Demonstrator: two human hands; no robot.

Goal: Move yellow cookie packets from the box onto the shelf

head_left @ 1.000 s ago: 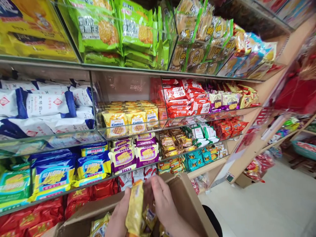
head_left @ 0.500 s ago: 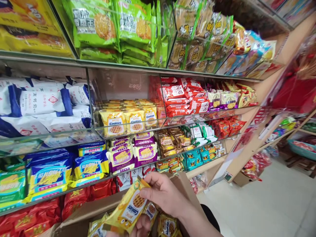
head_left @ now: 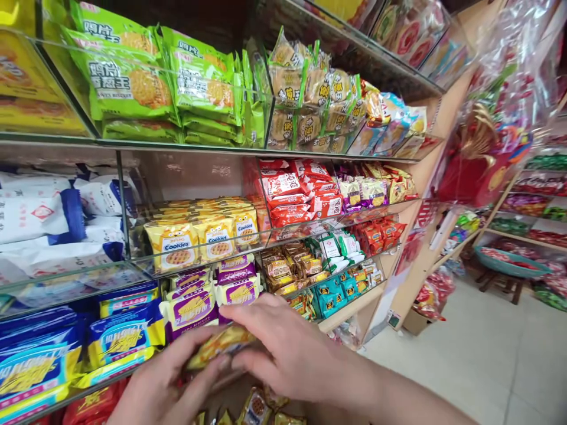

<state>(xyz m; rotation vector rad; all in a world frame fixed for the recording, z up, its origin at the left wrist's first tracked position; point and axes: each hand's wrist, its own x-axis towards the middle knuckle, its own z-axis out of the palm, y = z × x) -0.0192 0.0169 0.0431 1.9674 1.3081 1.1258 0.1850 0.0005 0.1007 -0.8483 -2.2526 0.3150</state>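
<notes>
Yellow cookie packs (head_left: 221, 345) sit bunched between both hands at the bottom of the view, in front of the glass shelves (head_left: 195, 260). The right hand (head_left: 287, 351) lies over the bunch with fingers curled down around its top and far side, gripping it. The left hand (head_left: 166, 383) comes up from below, thumb and fingers closed against the near underside of the same packs. More loose packs (head_left: 257, 407) lie just beneath the hands at the lower edge. Behind the hands, purple packs (head_left: 195, 304) stand at the front edge of a lower shelf, and yellow Cookies packs (head_left: 195, 239) line the front edge of the shelf above. Blue packs (head_left: 119, 336) fill the lower left.
</notes>
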